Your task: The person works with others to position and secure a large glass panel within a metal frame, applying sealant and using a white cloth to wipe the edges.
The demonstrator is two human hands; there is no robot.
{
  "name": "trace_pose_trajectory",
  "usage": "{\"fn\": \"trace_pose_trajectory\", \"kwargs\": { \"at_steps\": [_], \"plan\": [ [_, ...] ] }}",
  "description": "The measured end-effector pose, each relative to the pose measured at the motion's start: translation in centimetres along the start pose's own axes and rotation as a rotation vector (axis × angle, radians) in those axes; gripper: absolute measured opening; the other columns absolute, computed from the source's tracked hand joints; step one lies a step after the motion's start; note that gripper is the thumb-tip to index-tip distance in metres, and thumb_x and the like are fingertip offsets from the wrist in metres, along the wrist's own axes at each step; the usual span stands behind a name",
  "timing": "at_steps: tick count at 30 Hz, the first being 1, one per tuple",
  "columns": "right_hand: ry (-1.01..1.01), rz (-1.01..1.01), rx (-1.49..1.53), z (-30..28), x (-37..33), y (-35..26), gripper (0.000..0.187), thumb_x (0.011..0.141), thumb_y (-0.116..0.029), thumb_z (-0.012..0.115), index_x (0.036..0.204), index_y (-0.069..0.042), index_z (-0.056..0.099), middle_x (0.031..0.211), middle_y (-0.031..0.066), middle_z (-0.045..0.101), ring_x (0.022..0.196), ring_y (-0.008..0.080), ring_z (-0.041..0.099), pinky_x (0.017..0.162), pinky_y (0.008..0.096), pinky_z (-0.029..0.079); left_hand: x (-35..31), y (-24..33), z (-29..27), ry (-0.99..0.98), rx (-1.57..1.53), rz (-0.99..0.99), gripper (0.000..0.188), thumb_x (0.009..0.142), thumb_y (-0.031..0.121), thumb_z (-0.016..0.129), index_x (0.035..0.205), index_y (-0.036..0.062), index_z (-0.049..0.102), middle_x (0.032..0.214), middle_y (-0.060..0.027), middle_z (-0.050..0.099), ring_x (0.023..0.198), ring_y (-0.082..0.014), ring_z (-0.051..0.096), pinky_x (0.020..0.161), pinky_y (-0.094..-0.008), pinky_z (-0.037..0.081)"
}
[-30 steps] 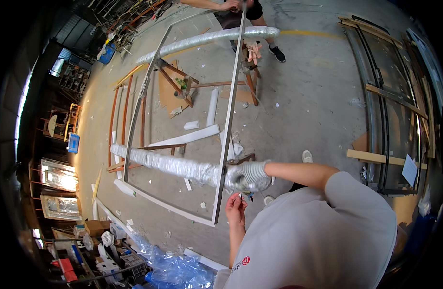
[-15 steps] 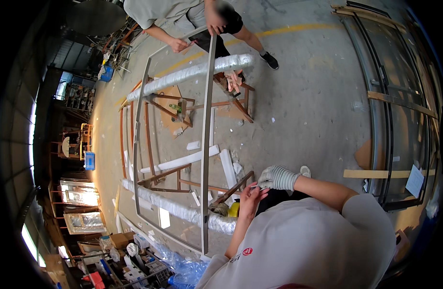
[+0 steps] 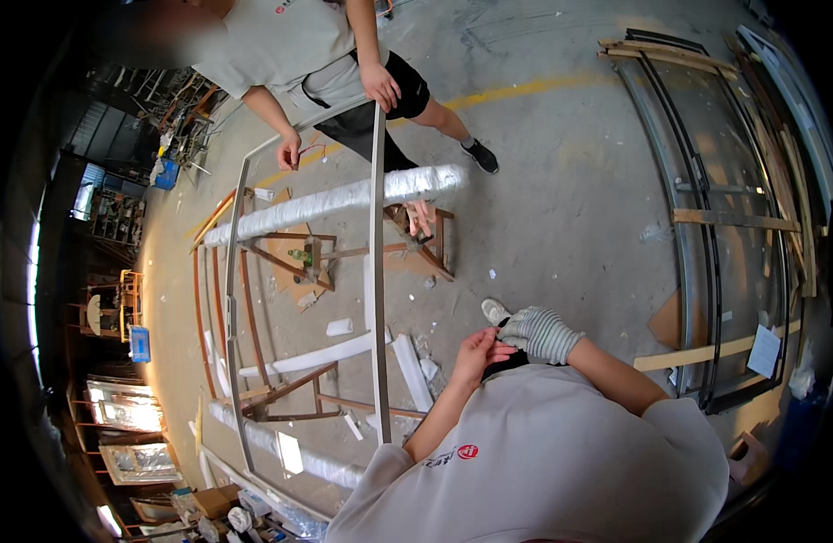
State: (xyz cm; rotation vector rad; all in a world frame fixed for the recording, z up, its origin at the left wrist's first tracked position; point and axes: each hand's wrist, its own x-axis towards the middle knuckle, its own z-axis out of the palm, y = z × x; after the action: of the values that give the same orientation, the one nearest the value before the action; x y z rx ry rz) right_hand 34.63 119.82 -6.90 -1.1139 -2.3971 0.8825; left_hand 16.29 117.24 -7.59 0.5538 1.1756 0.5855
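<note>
Grey frame lies across wrapped supports at my left; I should steady my left hand against my gloved right hand, though whether either grips anything I cannot tell.

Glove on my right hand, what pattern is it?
The glove has whitish and grey stripes, seen best in the head view.
</note>
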Motion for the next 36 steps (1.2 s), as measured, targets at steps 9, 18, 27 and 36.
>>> {"fn": "trace_pose_trajectory", "kwargs": {
  "at_steps": [9, 18, 27, 36],
  "plan": [
    [-0.027, 0.003, -0.123, -2.8, 15.5, 0.2, 0.020, 0.079, -0.026, 0.053, 0.080, -0.009, 0.063, 0.076, 0.0083, 0.061, 0.072, 0.0280, 0.058, 0.068, 0.0397, 0.045, 5.8, 11.5, -7.6, 0.016, -0.033, 0.088, 0.030, 0.095, 0.024, 0.041, 0.106, -0.0036, 0.049, 0.078, -0.0109, 0.061, 0.072, -0.0189, 0.065, 0.060, -0.0246, 0.053],
    [-0.079, 0.008, -0.170, -3.7, 23.0, 1.4, 0.022, 0.079, -0.029, 0.052, 0.073, -0.010, 0.061, 0.069, 0.0094, 0.058, 0.066, 0.0287, 0.058, 0.069, 0.0390, 0.046, 9.2, 16.1, -12.1, -0.061, -0.102, 0.096, 0.030, 0.095, 0.023, 0.042, 0.103, -0.0039, 0.051, 0.077, -0.0112, 0.062, 0.069, -0.0183, 0.064, 0.059, -0.0237, 0.051],
    [-0.056, -0.134, -0.061, -5.3, 28.9, 0.6, 0.020, 0.077, -0.027, 0.055, 0.074, -0.008, 0.059, 0.070, 0.0102, 0.057, 0.067, 0.0291, 0.057, 0.063, 0.0412, 0.045, 9.1, 19.5, -13.8, 0.131, -0.128, 0.233, 0.029, 0.094, 0.022, 0.043, 0.105, -0.0038, 0.052, 0.075, -0.0113, 0.063, 0.066, -0.0181, 0.064, 0.058, -0.0250, 0.051],
    [-0.014, -0.200, 0.052, -7.1, 36.1, 4.2, 0.018, 0.076, -0.024, 0.058, 0.078, -0.007, 0.061, 0.074, 0.0122, 0.059, 0.069, 0.0290, 0.059, 0.062, 0.0415, 0.047, 8.2, 22.2, -13.0, 0.304, -0.326, 0.338, 0.033, 0.095, 0.024, 0.040, 0.105, -0.0047, 0.051, 0.083, -0.0176, 0.064, 0.068, -0.0206, 0.064, 0.061, -0.0279, 0.052]
  ]
}}
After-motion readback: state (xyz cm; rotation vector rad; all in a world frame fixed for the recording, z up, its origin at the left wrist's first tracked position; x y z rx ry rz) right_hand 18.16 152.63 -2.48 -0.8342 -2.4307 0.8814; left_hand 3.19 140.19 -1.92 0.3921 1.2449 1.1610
